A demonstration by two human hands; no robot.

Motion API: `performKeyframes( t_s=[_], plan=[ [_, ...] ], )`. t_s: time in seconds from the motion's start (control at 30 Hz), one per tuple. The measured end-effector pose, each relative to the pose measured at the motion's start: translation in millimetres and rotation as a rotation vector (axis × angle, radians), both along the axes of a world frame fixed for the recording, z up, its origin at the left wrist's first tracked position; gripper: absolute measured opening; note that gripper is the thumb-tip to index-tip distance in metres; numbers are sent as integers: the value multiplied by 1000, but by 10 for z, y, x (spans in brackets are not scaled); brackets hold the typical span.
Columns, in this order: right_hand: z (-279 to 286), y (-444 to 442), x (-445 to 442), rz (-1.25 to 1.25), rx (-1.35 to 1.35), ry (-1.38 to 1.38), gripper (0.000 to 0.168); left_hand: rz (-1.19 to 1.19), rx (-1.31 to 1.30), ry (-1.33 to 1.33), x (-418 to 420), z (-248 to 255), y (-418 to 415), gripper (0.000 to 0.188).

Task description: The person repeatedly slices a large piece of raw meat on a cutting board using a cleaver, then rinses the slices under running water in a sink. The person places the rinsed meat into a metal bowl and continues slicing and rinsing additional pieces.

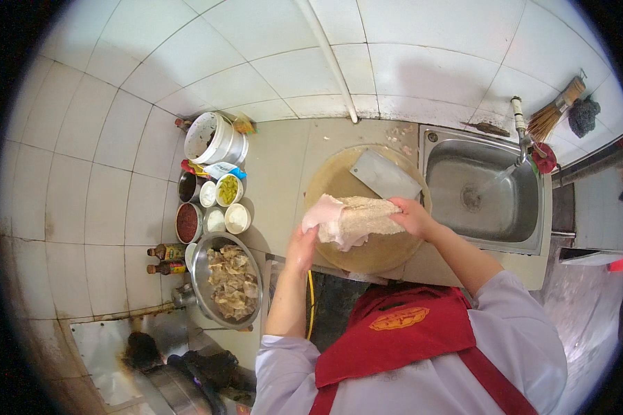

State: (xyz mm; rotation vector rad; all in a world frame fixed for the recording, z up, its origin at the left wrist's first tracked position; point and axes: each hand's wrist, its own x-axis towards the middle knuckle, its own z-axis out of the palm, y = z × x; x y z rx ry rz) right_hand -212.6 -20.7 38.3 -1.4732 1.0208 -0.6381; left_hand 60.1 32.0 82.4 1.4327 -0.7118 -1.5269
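Note:
Both my hands hold up a floppy slab of raw meat (366, 218), perhaps tripe, over a round chopping board (350, 262). One side of it is rough and beige; the folded-over part is smooth and pinkish white. My left hand (302, 248) grips the left end, where the pale flap hangs. At the other end, my right hand (411, 217) pinches the beige edge between thumb and fingers. Behind the slab a cleaver (387, 174) lies flat on the board, its handle mostly hidden near my right hand.
On the right, water runs from a tap (524, 142) into a steel sink (537, 207). A steel bowl (197, 280) of brownish pieces stands left, near several seasoning tubs (237, 218), sauce bottles (167, 267) and a white bucket (231, 145). A blackened stove area (202, 368) lies lower left.

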Motion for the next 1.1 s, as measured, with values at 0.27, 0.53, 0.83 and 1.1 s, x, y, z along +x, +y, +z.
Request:
performKeyframes(
  t_s=[0.27, 0.53, 0.83, 1.1],
  plan=[
    [547, 137, -44, 31, 274, -43, 30, -21, -2, 114, 148, 281, 51, 41],
    [296, -538, -14, -277, -478, 562, 31, -61, 30, -20, 193, -396, -1257, 54],
    [-436, 99, -336, -133, -80, 1023, 44, -243, 8, -864, -86, -1364, -374, 36],
    [-682, 95, -202, -20, -283, 1022, 56, -11, -73, -858, -508, -1224, -303, 29]
  ],
)
